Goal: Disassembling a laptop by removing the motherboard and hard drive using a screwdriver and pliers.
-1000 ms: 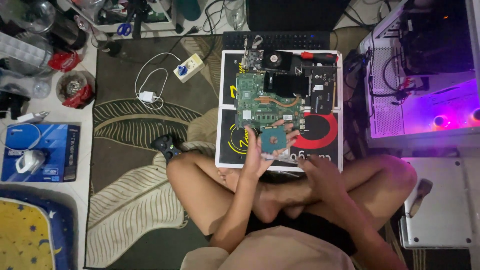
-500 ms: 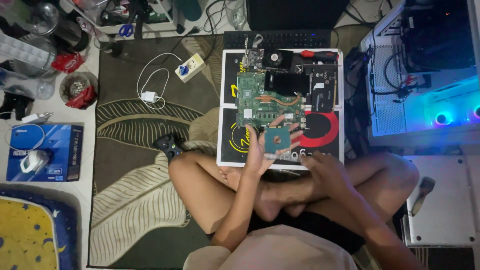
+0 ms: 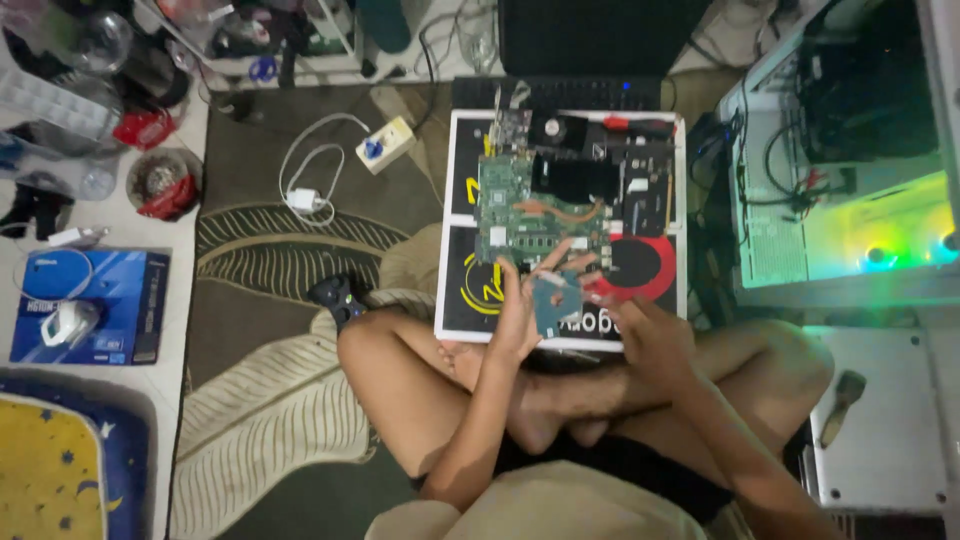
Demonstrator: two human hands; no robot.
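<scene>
A small bare drive board [image 3: 556,303] is held above a black work mat [image 3: 460,300], pinched at its edges by the left hand [image 3: 518,318] and right hand [image 3: 645,335]; light, stiff and fragile, it is judged best gripped by the rim

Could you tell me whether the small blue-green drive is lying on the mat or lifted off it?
Lifted: the left hand holds the drive tilted above the mat.
</scene>
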